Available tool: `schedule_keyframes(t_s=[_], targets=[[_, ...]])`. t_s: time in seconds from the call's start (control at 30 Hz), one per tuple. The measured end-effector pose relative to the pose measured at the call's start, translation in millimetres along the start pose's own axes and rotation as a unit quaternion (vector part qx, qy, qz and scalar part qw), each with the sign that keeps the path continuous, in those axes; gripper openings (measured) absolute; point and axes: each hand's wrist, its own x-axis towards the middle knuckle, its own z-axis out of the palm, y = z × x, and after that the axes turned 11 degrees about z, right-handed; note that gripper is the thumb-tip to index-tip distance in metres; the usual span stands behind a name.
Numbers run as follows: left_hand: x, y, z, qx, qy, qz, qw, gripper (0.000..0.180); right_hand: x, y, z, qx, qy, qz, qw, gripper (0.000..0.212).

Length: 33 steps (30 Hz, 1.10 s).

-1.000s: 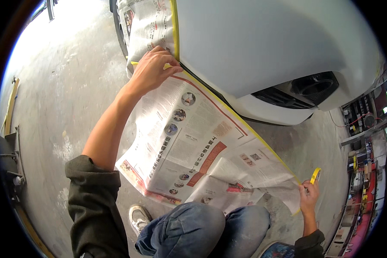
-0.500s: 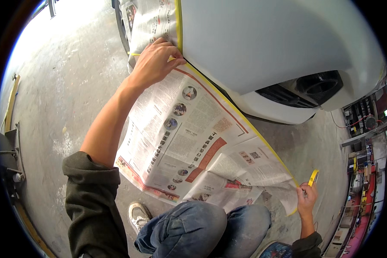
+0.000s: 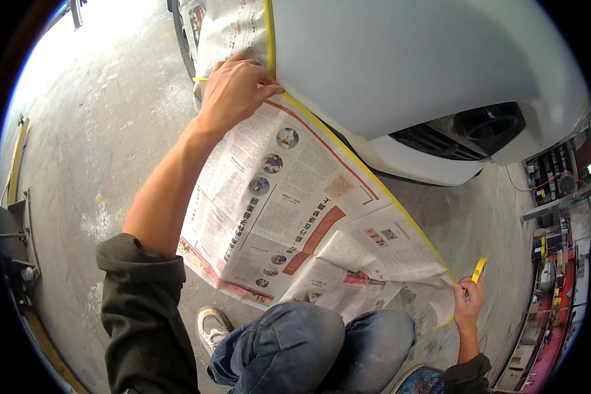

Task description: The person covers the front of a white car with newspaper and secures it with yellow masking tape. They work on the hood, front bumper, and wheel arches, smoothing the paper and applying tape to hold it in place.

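Along the left edge of the grey concrete floor (image 3: 125, 125), a yellowish strip (image 3: 17, 161) and a dark metal frame (image 3: 20, 226) show. Cluttered racks (image 3: 558, 295) line the floor's right edge, and a round, blue-patterned object (image 3: 420, 381) sits at its near edge.

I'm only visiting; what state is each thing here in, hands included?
Newspaper sheet: opened out, creased, yellow tape along one edge
Tape roll: held, tilted
Left hand: closed on the sheet's upper end
Right hand: closed on the roll
Left sleeve: rolled up
Upper newspaper: taped along its right edge
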Motion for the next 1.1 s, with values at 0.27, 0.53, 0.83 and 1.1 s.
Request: schedule_keyframes(t_s=[0.27, 0.53, 0.83, 1.1], targets=[[-19.0, 1.2, 16.3, 0.197, 0.239, -0.087, 0.947, 0.038, 1.9, -3.0, 0.5, -0.008, 0.008, -0.008, 1.0, 0.018], [-56.1, 93.9, 88.7, 0.017, 0.237, -0.162, 0.958, 0.05, 3.6, -6.7, 2.5, -0.004, 0.019, -0.023, 1.0, 0.018], [-29.7, 25.8, 76.3, 0.096, 0.168, -0.223, 0.956, 0.051, 1.6, -14.0, -4.5, 0.0, 0.01, -0.03, 0.999, 0.018], [-44.8, -1.8, 43.1, -0.006, 0.208, -0.271, 0.94, 0.049, -2.3, -18.3, -4.5, 0.01, 0.003, -0.005, 1.0, 0.018]])
